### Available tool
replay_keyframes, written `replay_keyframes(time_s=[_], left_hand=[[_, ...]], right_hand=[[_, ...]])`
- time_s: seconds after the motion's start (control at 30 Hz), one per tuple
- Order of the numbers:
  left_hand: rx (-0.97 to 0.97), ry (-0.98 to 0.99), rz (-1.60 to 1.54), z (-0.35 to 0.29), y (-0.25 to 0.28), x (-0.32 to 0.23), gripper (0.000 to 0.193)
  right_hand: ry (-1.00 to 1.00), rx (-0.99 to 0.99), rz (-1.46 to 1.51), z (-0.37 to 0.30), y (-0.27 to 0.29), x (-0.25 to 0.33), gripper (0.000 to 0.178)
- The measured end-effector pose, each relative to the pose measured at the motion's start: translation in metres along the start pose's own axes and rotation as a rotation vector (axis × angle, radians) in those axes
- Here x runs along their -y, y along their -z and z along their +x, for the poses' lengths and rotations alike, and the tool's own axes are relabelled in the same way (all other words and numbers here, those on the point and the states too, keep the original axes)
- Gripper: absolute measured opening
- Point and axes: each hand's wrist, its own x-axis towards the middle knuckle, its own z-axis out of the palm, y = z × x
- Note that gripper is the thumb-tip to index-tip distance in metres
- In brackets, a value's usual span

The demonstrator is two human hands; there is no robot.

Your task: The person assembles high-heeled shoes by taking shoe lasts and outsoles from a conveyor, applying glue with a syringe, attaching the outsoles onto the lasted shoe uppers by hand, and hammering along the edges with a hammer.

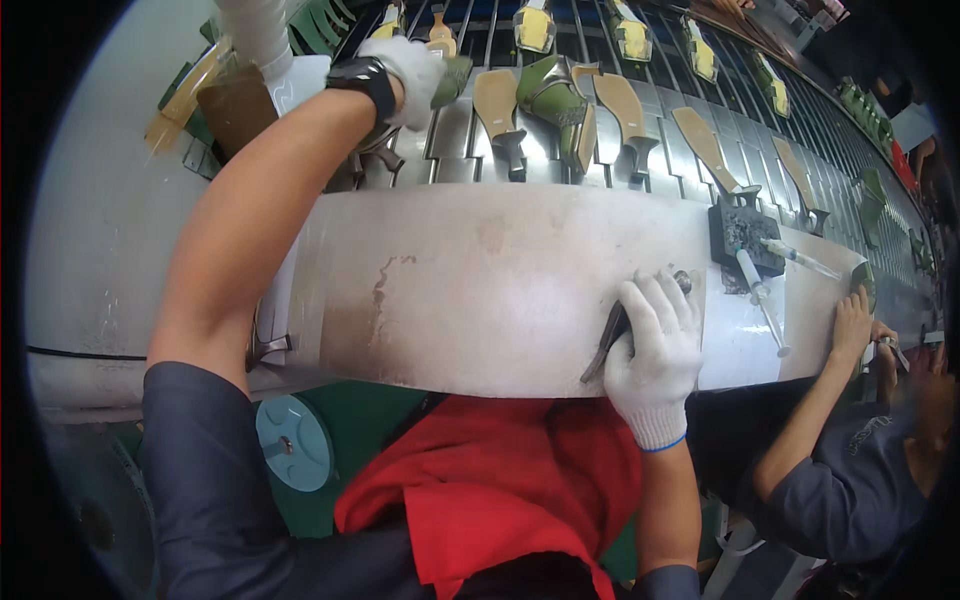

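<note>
My left hand [408,78], in a white knit glove, reaches to the far left of the bench, onto the metal conveyor. Its fingers are closed around a green shoe piece [452,82], which is partly hidden by the glove. Over the near right of the worktop, my right hand [655,350], gloved too, is wrapped round a dark metal hand tool [608,340]; most of the tool is covered by the palm. Tan shoe soles with dark heels [495,100] lie beyond the worktop, beside a green shoe upper [553,95].
A pale, stained worktop [480,290] spans the front. On its right stand a black block [745,240] and two syringes [762,300]. Yellow-filled shoe pieces [534,28] line the far rack. A co-worker's hand [852,325] is at the right. A blue round stool [295,443] sits below.
</note>
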Motion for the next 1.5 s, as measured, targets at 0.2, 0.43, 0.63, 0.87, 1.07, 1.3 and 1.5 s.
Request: replay_keyframes(time_s=[0.2, 0.43, 0.63, 0.87, 1.07, 1.3, 1.5], left_hand=[[0.143, 0.054, 0.139, 0.012, -0.044, -0.024, 0.071], [-0.367, 0.196, -0.330, -0.143, -0.025, 0.018, 0.069], [0.351, 0.331, -0.073, -0.252, -0.066, 0.054, 0.088], [0.420, 0.341, -0.079, -0.238, -0.098, 0.073, 0.090], [0.421, 0.368, -0.356, -0.242, -0.088, 0.072, 0.112], [0.125, -0.022, -0.861, -0.225, -0.014, -0.022, 0.120], [-0.277, -0.419, -1.169, -0.217, -0.043, -0.127, 0.075]], right_hand=[[-0.003, -0.023, 0.039, 0.001, -0.003, 0.004, 0.052], [-0.012, -0.026, 0.053, -0.006, 0.003, 0.000, 0.050], [0.002, -0.043, 0.018, -0.005, -0.002, 0.003, 0.048], [0.026, -0.059, 0.043, -0.007, -0.003, 0.008, 0.047], [0.011, -0.048, 0.034, -0.008, -0.001, 0.011, 0.046], [-0.032, -0.099, -0.109, -0.016, 0.004, 0.018, 0.051], [-0.046, 0.045, -0.024, -0.017, 0.007, 0.020, 0.060]])
